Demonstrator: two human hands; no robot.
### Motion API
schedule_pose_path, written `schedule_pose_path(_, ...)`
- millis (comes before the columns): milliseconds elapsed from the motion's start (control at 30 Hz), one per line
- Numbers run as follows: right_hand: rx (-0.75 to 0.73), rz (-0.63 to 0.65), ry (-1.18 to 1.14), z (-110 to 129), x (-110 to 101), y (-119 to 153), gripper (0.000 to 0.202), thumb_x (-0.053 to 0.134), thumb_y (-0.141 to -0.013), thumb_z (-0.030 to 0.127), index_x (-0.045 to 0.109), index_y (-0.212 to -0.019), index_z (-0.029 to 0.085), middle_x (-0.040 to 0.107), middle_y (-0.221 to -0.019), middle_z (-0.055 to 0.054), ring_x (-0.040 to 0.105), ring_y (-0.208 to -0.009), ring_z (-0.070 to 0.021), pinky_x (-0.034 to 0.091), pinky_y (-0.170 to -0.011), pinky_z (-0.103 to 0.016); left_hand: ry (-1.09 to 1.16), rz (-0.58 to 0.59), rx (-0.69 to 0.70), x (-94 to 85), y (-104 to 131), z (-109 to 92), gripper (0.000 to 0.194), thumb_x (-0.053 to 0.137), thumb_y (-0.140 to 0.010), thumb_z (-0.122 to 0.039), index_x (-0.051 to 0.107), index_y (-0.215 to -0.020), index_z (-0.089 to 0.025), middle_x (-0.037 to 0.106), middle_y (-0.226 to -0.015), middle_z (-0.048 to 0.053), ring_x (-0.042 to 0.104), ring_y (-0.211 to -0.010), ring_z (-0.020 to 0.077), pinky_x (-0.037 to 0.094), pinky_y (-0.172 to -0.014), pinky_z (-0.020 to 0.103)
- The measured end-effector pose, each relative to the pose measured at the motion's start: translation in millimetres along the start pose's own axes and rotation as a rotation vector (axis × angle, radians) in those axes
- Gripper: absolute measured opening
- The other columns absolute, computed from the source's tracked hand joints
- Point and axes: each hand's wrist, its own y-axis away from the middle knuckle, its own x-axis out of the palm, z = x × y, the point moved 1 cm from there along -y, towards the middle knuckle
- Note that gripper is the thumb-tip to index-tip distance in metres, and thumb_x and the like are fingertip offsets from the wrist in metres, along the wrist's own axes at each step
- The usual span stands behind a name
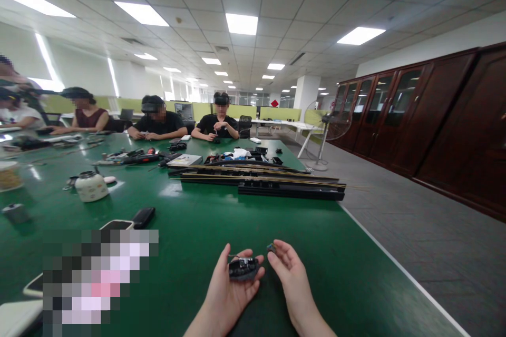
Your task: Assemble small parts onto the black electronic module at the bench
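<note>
We hold a dark, rounded casing (242, 271) in our left hand (236, 292), above the green table (179, 274). Its upper side is open, showing black innards with shiny, silvery bits, and a thin strand sticks out toward the thumb. Our left palm faces up, fingers loosely curled beneath and around it, thumb raised alongside. With our right hand (290, 271), we pinch a small piece (271, 248) closely between thumb and fingers; it looks dark with a bluish tint, too small to make out further. The 2 parts are near each other but apart.
</note>
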Motion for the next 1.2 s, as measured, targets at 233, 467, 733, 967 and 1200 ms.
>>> schedule_pose_path(233, 0.146, -0.094, -0.100, -5.0, -5.1, -3.0, 0.041, 0.073, -0.055, 0.038, 0.060, -0.090, 0.019, 0.067, -0.091, -0.006, 0.062, -0.086, -0.0216, 0.048, -0.066, -0.028, 0.000, -0.006, 0.005, 1.5, 2.3, 0.3, 0.035, 0.054, -0.071, -0.044, 0.051, -0.090, -0.015, 0.066, -0.088, 0.016, 0.065, -0.064, 0.0227, 0.047, -0.056, 0.029)
schedule_pose_path(467, 0.193, -0.116, -0.151, -4.6, -5.4, -2.5, 0.038, 0.072, -0.055, 0.037, 0.060, -0.087, 0.021, 0.065, -0.086, -0.002, 0.061, -0.070, -0.0160, 0.047, -0.057, -0.025, 0.000, 0.006, 0.006, 0.3, 2.1, 0.8, 0.034, 0.055, -0.071, -0.043, 0.052, -0.090, -0.015, 0.067, -0.087, 0.015, 0.065, -0.063, 0.0222, 0.046, -0.056, 0.029)
schedule_pose_path(733, 0.223, -0.125, -0.182, -2.8, -4.7, -1.8, 0.037, 0.073, -0.055, 0.035, 0.060, -0.086, 0.021, 0.064, -0.081, -0.001, 0.061, -0.066, -0.0145, 0.047, -0.055, -0.024, -0.001, -0.008, 0.008, 1.2, 2.0, 0.4, 0.035, 0.053, -0.072, -0.045, 0.051, -0.091, -0.015, 0.067, -0.086, 0.016, 0.065, -0.064, 0.0225, 0.046, -0.055, 0.029)
schedule_pose_path(967, 0.258, -0.117, -0.216, -1.5, -3.9, -0.8, 0.036, 0.072, -0.056, 0.034, 0.059, -0.087, 0.021, 0.065, -0.081, 0.000, 0.061, -0.064, -0.0130, 0.047, -0.054, -0.022, -0.012, -0.003, 0.006, 2.6, 3.6, 0.3, 0.038, 0.054, -0.071, -0.047, 0.050, -0.092, -0.016, 0.066, -0.087, 0.015, 0.064, -0.064, 0.0222, 0.047, -0.056, 0.028)
schedule_pose_path(1200, 0.304, -0.091, -0.310, 1.4, -1.3, 1.3, 0.036, 0.077, -0.052, 0.033, 0.062, -0.082, 0.020, 0.066, -0.075, 0.002, 0.059, -0.058, -0.0101, 0.045, -0.052, -0.020, -0.029, 0.000, 0.004, 1.9, 2.9, 1.1, 0.040, 0.055, -0.069, -0.049, 0.050, -0.093, -0.017, 0.067, -0.088, 0.015, 0.064, -0.062, 0.0211, 0.047, -0.055, 0.028)
